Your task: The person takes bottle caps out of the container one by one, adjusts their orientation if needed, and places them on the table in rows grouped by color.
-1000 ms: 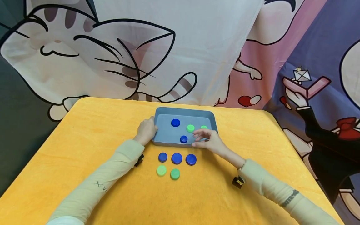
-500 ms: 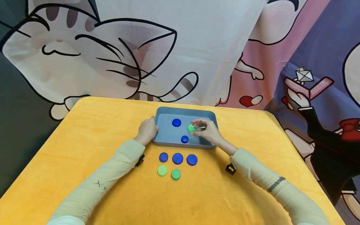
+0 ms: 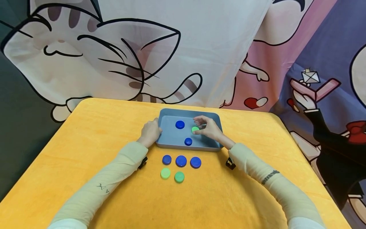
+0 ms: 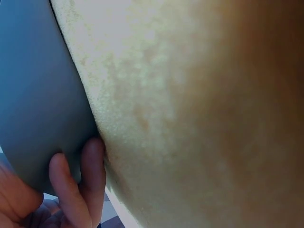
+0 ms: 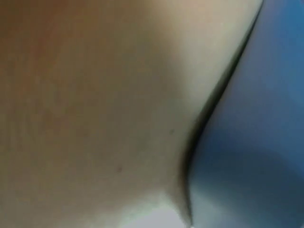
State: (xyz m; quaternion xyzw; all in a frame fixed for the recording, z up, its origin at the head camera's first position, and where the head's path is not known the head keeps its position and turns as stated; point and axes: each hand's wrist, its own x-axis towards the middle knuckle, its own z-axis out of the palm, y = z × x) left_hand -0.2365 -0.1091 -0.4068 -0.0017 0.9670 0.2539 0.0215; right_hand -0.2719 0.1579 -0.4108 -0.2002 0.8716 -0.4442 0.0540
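Observation:
My left hand point(image 3: 150, 133) grips the left end of a blue-grey rectangular tray point(image 3: 171, 145); in the left wrist view, fingers point(image 4: 91, 166) curl against the tray's wall point(image 4: 42, 95). Above the tray's right half is my right hand point(image 3: 209, 128), with its thumb and fingers parted and nothing visible between them. Its thumb partly covers a light green round cap point(image 3: 194, 129). Two blue caps lie in the tray, a far blue cap point(image 3: 179, 124) and a near blue cap point(image 3: 188, 141). The right wrist view shows only the tray's outer wall point(image 5: 251, 142) and the tabletop.
In front of the tray, a row holds a small blue cap point(image 3: 166, 159), a middle blue cap point(image 3: 181, 161) and a right blue cap point(image 3: 195, 162). Nearer lie a light green cap point(image 3: 165, 173) and a darker green cap point(image 3: 179, 177). A printed cloth point(image 3: 223, 38) hangs behind the yellow table point(image 3: 120, 197).
My right hand has moved from the tray's near edge farther in, now hiding the rightmost green cap and partly covering the other. My left hand stays on the tray's left end.

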